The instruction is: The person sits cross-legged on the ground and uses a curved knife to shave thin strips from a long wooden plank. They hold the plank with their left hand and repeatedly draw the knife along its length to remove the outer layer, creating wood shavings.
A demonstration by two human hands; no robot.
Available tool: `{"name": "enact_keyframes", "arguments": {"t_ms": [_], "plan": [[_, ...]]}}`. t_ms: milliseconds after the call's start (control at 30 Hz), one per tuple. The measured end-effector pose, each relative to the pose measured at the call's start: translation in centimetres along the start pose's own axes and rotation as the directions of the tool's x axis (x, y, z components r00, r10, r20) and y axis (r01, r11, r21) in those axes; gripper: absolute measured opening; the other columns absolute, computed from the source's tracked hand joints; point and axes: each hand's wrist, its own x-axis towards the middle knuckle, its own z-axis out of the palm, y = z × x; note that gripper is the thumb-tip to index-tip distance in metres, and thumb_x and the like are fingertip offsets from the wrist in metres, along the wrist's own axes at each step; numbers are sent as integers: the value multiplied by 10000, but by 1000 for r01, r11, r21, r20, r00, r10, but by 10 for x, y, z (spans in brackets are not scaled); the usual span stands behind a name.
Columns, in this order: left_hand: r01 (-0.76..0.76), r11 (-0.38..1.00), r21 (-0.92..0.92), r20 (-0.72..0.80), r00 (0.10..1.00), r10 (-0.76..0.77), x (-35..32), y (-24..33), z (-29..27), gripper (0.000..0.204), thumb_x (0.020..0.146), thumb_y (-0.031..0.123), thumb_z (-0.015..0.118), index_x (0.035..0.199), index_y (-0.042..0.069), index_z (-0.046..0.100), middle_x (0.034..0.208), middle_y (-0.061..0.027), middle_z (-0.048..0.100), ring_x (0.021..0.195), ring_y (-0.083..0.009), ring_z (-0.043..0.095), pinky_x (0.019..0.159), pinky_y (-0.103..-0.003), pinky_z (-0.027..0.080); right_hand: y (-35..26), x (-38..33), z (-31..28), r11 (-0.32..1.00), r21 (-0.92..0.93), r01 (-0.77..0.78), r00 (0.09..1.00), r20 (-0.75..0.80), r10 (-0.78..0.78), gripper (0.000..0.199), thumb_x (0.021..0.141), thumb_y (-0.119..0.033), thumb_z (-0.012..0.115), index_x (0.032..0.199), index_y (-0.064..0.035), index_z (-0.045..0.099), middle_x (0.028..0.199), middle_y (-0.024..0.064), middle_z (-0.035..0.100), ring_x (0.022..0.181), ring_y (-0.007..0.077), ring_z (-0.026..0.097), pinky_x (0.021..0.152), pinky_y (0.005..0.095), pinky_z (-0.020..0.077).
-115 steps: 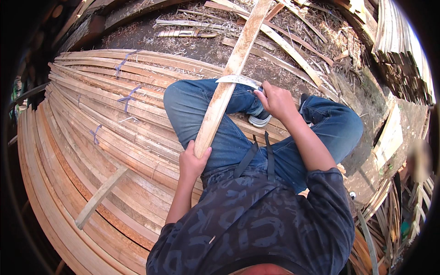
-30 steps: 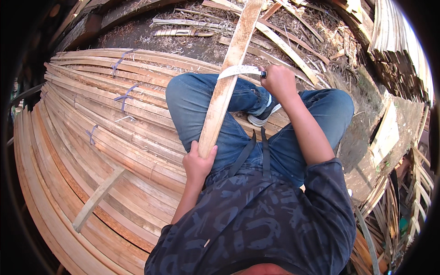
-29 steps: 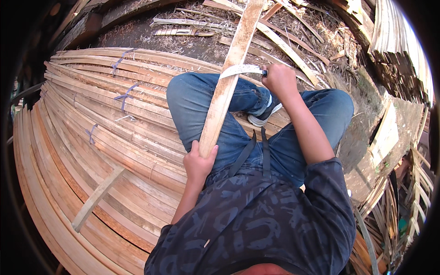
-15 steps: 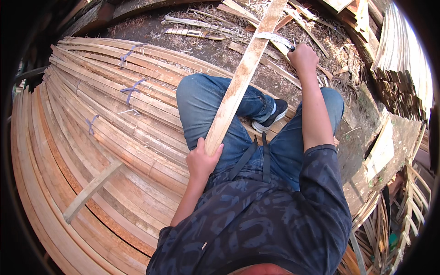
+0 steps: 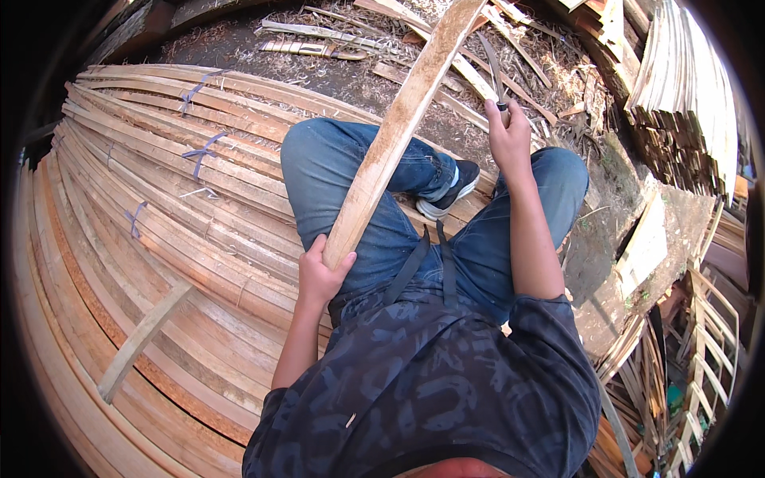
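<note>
- Left hand (image 5: 321, 277) grips long, flat, brown wooden strip (image 5: 400, 135) over blue denim left leg (image 5: 313, 169).
- Right hand (image 5: 511, 142) clasps curved, dark-handled metal knife (image 5: 497, 80) right of that leg.
- Strip slipping might deflect knife legward.

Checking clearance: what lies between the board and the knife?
Head view: a pale strip and shaving-littered ground show between board and knife.

2 hands (image 5: 320, 279) (image 5: 511, 140) w/ 1 knife (image 5: 497, 78), 1 bd (image 5: 400, 124)

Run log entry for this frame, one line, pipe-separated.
left hand: grips near end of wooden strip | right hand: holds curved knife beside strip | tied wooden strips: at left
</note>
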Motion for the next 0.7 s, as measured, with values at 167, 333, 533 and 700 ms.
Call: {"name": "enact_keyframes", "arguments": {"t_ms": [167, 333, 533, 700], "plan": [[151, 904, -401, 290, 956, -31, 13, -29, -20, 320, 808, 265, 731, 922, -7, 606, 774, -20, 573, 736, -101, 499, 669, -270, 432, -12, -66, 12, 989, 80, 121, 985, 110, -129, 209, 898, -165, 666, 983, 8, 585, 587, 87, 523, 514, 145, 476, 509, 318, 393], [243, 864, -440, 443, 896, -26, 21, -37, -34, 324, 823, 286, 707, 929, -6, 615, 777, 21, 524, 734, -59, 456, 655, -237, 390, -20, -102, 4, 978, 103, 181, 961, 194, -198, 217, 876, -110, 681, 1028, 22, 598, 714, 135, 618, 614, 197, 607, 589, 316, 464], [193, 925, -329, 411, 911, -44, 16, -23, -44, 360, 806, 295, 720, 948, -17, 610, 784, -19, 552, 749, -104, 487, 691, -275, 425, -16, -121, -9, 947, 17, 320, 912, 265, -313, 241, 895, -108, 661, 1077, 37, 598, 797, 206, 640, 686, 322, 646, 643, 364, 497], [117, 992, -48, 343, 935, -94, -7, -14, -64, 427, 761, 337, 761, 959, -9, 609, 800, -89, 601, 754, -150, 534, 720, -311, 461, -19, -127, -18, 972, -134, 192, 910, 395, -125, 224, 920, -137, 636, 1087, 9, 602, 723, 181, 622, 640, 323, 636, 603, 380, 483]]}}
